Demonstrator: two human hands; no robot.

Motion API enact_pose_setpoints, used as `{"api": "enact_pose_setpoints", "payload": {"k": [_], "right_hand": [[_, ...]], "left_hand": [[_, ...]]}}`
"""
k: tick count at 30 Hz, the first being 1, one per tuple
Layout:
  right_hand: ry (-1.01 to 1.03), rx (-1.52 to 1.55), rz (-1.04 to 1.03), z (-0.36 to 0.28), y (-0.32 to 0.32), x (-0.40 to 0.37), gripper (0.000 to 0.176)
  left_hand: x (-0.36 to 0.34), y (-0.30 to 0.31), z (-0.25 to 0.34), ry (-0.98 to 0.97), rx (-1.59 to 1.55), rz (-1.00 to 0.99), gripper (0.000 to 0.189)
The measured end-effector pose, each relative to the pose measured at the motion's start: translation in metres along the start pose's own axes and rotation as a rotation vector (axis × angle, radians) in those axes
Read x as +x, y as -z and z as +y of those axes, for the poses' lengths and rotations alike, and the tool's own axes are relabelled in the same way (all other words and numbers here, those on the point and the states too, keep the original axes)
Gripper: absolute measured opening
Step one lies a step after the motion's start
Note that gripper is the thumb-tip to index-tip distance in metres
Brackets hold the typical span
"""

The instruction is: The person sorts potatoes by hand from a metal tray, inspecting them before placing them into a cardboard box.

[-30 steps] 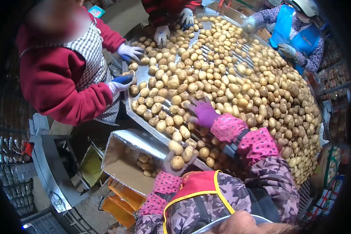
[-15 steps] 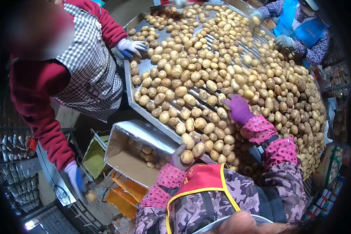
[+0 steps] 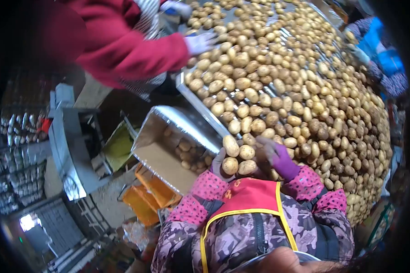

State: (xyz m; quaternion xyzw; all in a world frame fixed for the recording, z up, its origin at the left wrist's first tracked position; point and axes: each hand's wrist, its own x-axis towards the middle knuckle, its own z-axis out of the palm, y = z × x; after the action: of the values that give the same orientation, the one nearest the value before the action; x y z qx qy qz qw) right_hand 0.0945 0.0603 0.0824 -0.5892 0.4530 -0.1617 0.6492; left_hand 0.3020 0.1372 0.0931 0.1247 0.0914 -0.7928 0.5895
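My left hand (image 3: 217, 164), in a dirty purple glove, cups several potatoes (image 3: 230, 146) against the front of my red apron (image 3: 248, 193), at the table's near edge. Most of its fingers are hidden under and behind them. Just right of this cluster is my right hand (image 3: 280, 159), in a purple glove, its fingers apart and pointing left towards the held potatoes. They are slightly blurred, and I see nothing gripped in them. Loose potatoes (image 3: 300, 109) cover the metal sorting table (image 3: 200, 107) beyond both hands.
Left of my hands, a foil-edged cardboard box (image 3: 161, 159) holds potatoes. Orange crates (image 3: 146, 195) and a green container (image 3: 118, 145) stand by it. A co-worker in a red sleeve (image 3: 141, 54) reaches over the table's far left; another in blue (image 3: 387, 57) works at the far right.
My right hand has come back from the pile to beside my left hand, where more potatoes now show. The red-sleeved co-worker's lowered hand has moved up over the table. The view has shifted.
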Motion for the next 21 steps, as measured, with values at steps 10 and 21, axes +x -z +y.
{"api": "enact_pose_setpoints", "payload": {"k": [10,21], "right_hand": [[-0.121,0.294,-0.265,-0.024,-0.073,0.046,0.047],[-0.112,0.311,-0.358,-0.006,-0.108,0.064,0.047]], "left_hand": [[-0.058,0.063,0.018,-0.217,-0.079,0.079,0.066],[-0.111,0.089,0.035,-0.392,0.022,0.273,0.064]]}}
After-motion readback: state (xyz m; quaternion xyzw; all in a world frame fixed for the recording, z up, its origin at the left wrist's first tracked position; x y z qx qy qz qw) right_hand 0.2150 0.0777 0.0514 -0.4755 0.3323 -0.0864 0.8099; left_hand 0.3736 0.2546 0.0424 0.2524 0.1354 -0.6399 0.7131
